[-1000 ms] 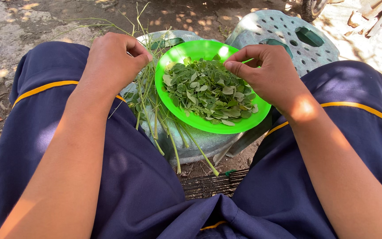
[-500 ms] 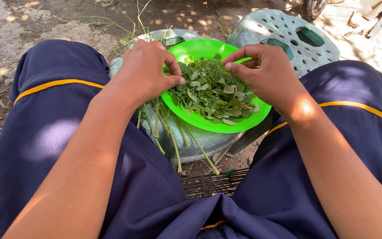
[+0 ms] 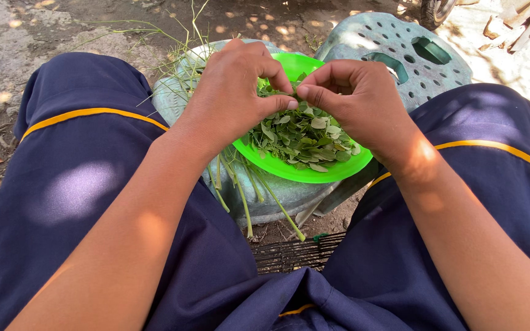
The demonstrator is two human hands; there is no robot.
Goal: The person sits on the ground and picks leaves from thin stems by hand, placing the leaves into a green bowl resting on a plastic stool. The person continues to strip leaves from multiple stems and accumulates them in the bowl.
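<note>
A bright green plastic bowl (image 3: 305,175) holds a heap of small plucked green leaves (image 3: 305,138). It rests on a pale green upturned plastic stool (image 3: 277,199) between my knees. My left hand (image 3: 234,92) and my right hand (image 3: 354,101) meet above the bowl, thumbs and forefingers pinched together on a thin leafy sprig (image 3: 277,91). A bunch of long thin green stems (image 3: 240,190) lies across the stool under my left hand, hanging over its near edge.
A second pale green perforated stool (image 3: 400,49) stands behind the bowl on the right. My legs in dark blue shorts with yellow piping (image 3: 87,184) flank the stool. Bare dirt ground surrounds everything; a black wire grid (image 3: 289,252) lies below.
My left hand has moved right from the stems at the stool's left side to above the bowl, meeting my right hand. Both now pinch the same sprig.
</note>
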